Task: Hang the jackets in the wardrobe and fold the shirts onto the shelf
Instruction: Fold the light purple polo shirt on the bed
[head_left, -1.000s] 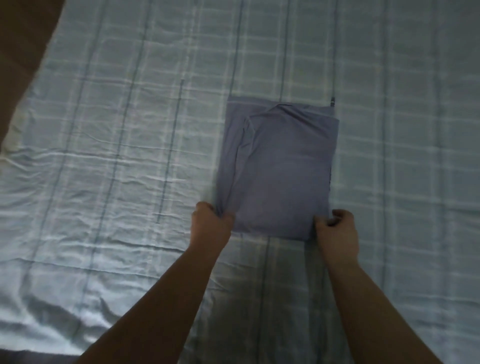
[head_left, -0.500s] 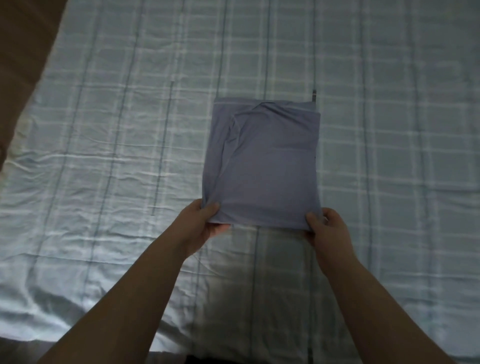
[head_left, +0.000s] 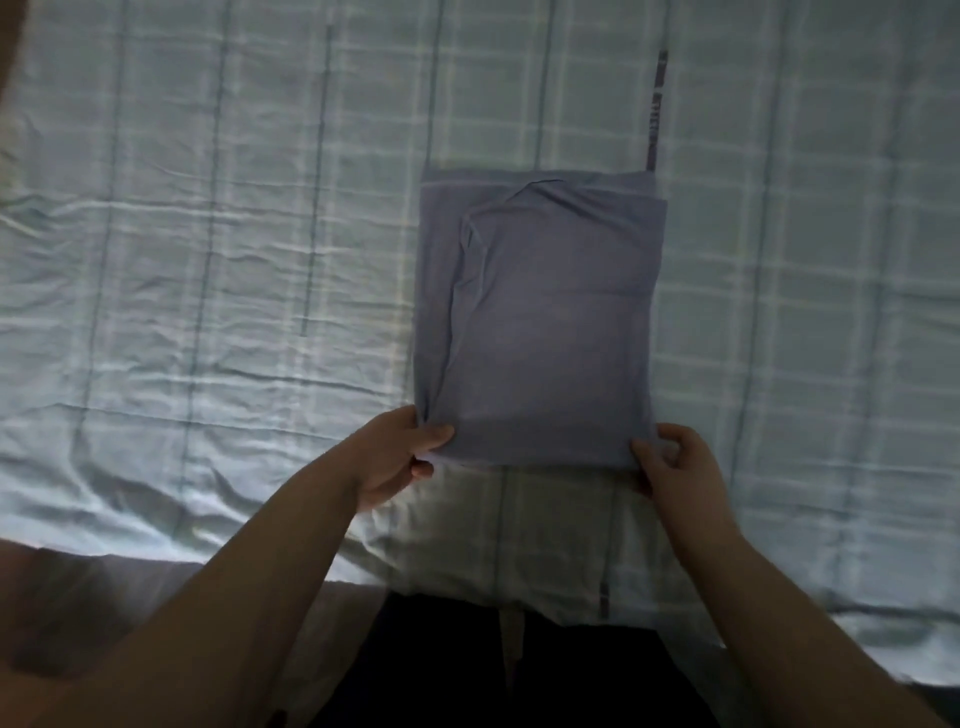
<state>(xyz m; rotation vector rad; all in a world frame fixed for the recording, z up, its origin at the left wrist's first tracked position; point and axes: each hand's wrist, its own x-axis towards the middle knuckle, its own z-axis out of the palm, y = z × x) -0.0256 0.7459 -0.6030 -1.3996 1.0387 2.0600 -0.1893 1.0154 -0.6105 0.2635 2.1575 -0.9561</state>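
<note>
A grey-blue shirt (head_left: 540, 322), folded into a tall rectangle, lies on the bed right of centre. My left hand (head_left: 395, 457) pinches its near left corner, thumb on top and fingers underneath. My right hand (head_left: 675, 462) pinches the near right corner the same way. The near edge of the shirt is lifted a little off the sheet, while its far edge lies flat. No jacket, wardrobe or shelf is in view.
A pale blue checked bedsheet (head_left: 208, 260) covers the whole bed, wrinkled on the left. The bed's near edge (head_left: 156, 556) runs across the lower part of the view, with dark floor below it.
Both hands have turned from knuckles-up grips to thumbs on top of the near corners. The near edge of the shirt has lifted. The view has come closer and tilted down to the bed's edge.
</note>
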